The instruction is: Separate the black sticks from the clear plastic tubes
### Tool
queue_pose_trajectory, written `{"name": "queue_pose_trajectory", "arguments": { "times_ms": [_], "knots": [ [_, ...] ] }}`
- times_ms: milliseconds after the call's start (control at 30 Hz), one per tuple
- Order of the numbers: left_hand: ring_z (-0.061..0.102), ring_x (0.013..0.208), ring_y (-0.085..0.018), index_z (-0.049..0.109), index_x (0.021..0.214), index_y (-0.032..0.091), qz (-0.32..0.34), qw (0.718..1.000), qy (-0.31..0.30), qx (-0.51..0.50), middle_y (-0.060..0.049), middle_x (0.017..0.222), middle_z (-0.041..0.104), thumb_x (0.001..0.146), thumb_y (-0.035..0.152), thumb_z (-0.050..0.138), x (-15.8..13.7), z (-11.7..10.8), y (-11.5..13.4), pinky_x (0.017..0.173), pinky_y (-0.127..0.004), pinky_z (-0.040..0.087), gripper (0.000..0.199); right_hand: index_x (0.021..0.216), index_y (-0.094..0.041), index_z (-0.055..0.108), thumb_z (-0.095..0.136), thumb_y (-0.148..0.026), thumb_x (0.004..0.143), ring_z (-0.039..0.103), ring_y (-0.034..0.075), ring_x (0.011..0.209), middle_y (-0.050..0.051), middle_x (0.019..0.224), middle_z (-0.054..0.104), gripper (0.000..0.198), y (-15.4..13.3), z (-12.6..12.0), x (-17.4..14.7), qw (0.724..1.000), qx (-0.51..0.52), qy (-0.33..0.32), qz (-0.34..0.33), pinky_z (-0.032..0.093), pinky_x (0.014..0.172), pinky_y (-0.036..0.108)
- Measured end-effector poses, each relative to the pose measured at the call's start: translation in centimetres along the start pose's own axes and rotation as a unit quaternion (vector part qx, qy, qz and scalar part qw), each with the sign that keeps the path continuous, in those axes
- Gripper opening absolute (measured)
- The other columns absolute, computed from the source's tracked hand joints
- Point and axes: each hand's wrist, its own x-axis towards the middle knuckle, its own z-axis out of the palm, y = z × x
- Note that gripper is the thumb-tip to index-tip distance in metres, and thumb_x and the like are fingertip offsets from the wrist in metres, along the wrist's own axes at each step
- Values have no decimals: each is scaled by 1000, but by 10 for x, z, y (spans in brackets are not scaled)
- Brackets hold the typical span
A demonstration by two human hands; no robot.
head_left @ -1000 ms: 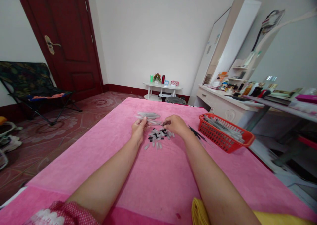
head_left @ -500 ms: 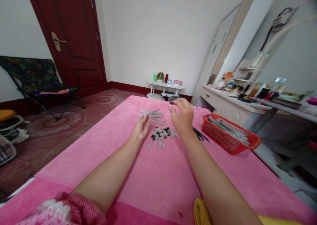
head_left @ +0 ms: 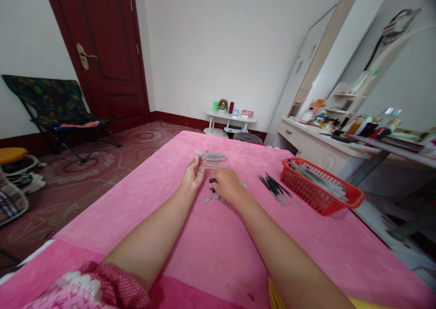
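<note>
My left hand [head_left: 195,174] is closed, with a slim grey pen barrel [head_left: 202,154] pinched between thumb and fingers. Just beyond it lies a bundle of similar translucent barrels [head_left: 218,157] on the pink cloth. My right hand [head_left: 226,184] is down on the pile of small pen caps [head_left: 207,199], clear and black, and covers most of it. Its fingertips are curled together, with a black cap [head_left: 213,190] by the thumb; what they grip is hidden. Right of this hand, thin black pen refills [head_left: 274,185] lie in a loose bunch.
A red plastic basket [head_left: 316,199] of grey barrels stands near the right edge of the pink-covered table [head_left: 218,254]. Yellow cloth [head_left: 275,296] lies under my right forearm. Beyond are a dressing table [head_left: 327,148], a low white stand [head_left: 231,115] and a folding chair [head_left: 68,114].
My right hand has come down and left from above the table onto the cap pile, its fingers drawing together. The barrel in my left hand now points up more steeply. The view has shifted slightly.
</note>
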Motion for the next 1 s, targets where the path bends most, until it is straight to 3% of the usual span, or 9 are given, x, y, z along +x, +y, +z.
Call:
{"name": "queue_pose_trajectory", "arguments": {
  "times_ms": [300, 400, 500, 600, 700, 800, 867, 933, 1000],
  "knots": [
    [69, 83, -11, 67, 95, 12, 28, 996, 4, 90, -6, 88, 72, 84, 8, 58, 2, -3, -4, 79, -15, 56, 15, 83, -18, 74, 63, -26, 79, 63, 25, 92, 13, 93, 71, 14, -14, 4, -5, 999, -34, -12, 29, 42, 78, 32],
    [69, 85, -12, 66, 82, 12, 23, 995, 0, 94, -6, 84, 72, 84, 7, 57, 3, -5, -6, 80, -17, 56, 10, 83, -17, 72, 61, -26, 80, 62, 26, 94, 13, 96, 70, 14, -12, 9, -4, 999, -14, 22, 26, 42, 82, 34],
    [69, 81, -11, 64, 74, 11, 7, 996, -7, 92, -5, 79, 71, 84, 5, 56, 2, -5, -7, 79, -18, 56, 14, 87, -18, 69, 58, -24, 81, 64, 22, 86, 10, 89, 71, 14, -3, 10, 0, 991, 71, 88, 75, 44, 77, 31],
    [68, 75, -11, 64, 73, 11, -4, 994, -18, 106, -4, 74, 70, 82, 4, 58, 0, -4, -9, 77, -19, 56, 13, 85, -18, 68, 57, -23, 79, 64, 18, 75, 5, 81, 71, 14, 14, 9, 5, 949, 228, 170, 133, 45, 69, 27],
    [68, 69, -11, 64, 72, 11, -11, 991, -43, 129, -3, 70, 70, 80, 5, 61, -2, -4, -11, 73, -20, 56, 10, 79, -16, 67, 58, -26, 73, 63, 17, 70, 4, 76, 70, 15, 31, 7, 9, 877, 398, 235, 132, 47, 66, 26],
    [68, 69, -11, 65, 75, 11, -12, 984, -81, 156, -3, 71, 71, 78, 7, 65, -3, -6, -14, 73, -19, 56, 5, 77, -14, 67, 61, -30, 66, 61, 16, 64, 4, 72, 69, 20, 44, 6, 10, 799, 527, 246, 153, 48, 61, 27],
    [68, 70, -11, 66, 77, 11, -10, 980, -98, 173, -4, 74, 71, 76, 9, 67, -3, -8, -16, 74, -20, 56, 2, 78, -14, 67, 64, -30, 60, 61, 16, 61, 4, 70, 69, 24, 48, 5, 10, 762, 579, 238, 167, 49, 60, 28],
    [69, 69, -11, 66, 78, 11, -11, 977, -110, 185, -4, 74, 72, 75, 10, 68, -3, -9, -16, 74, -20, 56, 4, 77, -14, 67, 67, -29, 56, 61, 16, 62, 4, 71, 69, 26, 49, 3, 10, 747, 598, 239, 167, 50, 61, 28],
    [69, 69, -11, 66, 78, 11, -15, 973, -118, 196, -4, 73, 72, 75, 12, 70, -4, -10, -17, 74, -21, 56, 5, 75, -14, 67, 67, -28, 55, 63, 17, 64, 5, 72, 70, 24, 49, 3, 11, 753, 587, 247, 167, 51, 62, 29]
  ]
}}
